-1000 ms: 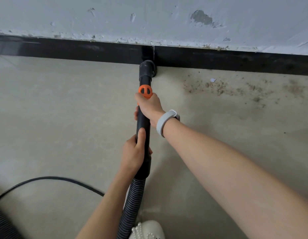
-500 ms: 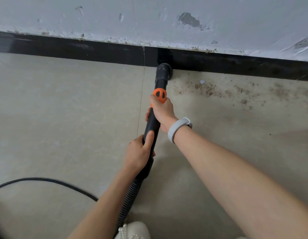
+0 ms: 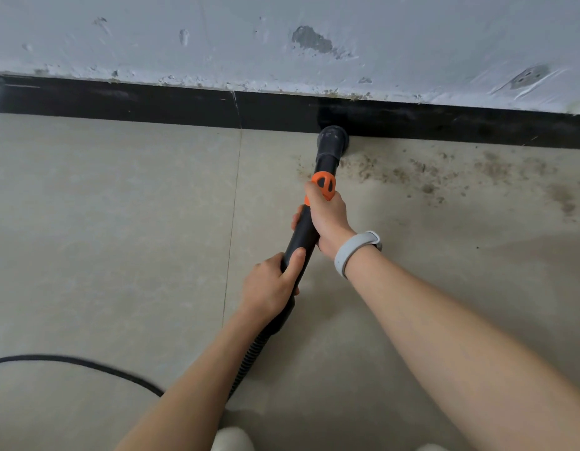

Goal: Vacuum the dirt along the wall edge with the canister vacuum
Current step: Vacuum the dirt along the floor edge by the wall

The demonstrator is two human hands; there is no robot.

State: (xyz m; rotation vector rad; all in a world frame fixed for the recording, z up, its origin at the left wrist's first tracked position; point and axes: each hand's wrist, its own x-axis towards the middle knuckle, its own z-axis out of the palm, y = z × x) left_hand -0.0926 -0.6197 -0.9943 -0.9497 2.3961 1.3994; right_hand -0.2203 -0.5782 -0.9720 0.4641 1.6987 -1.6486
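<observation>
The black vacuum wand (image 3: 304, 232) is held by both hands and angled up and to the right toward the wall. The right hand (image 3: 327, 216) is wrapped around the upper wand just below the orange collar (image 3: 323, 183); a grey wristband (image 3: 355, 250) is worn on that wrist. The left hand (image 3: 272, 288) is closed around the lower wand, thumb laid along the tube, just above the ribbed hose (image 3: 249, 356). The round nozzle (image 3: 331, 138) is set on the floor (image 3: 103, 222) against the black skirting board (image 3: 119, 100). Brown dirt (image 3: 428, 174) is scattered along the skirting to the right of the nozzle, some just beside it. The white wall (image 3: 217, 34) above is chipped and scuffed. A black power cord (image 3: 87, 364) is seen curving across the floor at lower left.
</observation>
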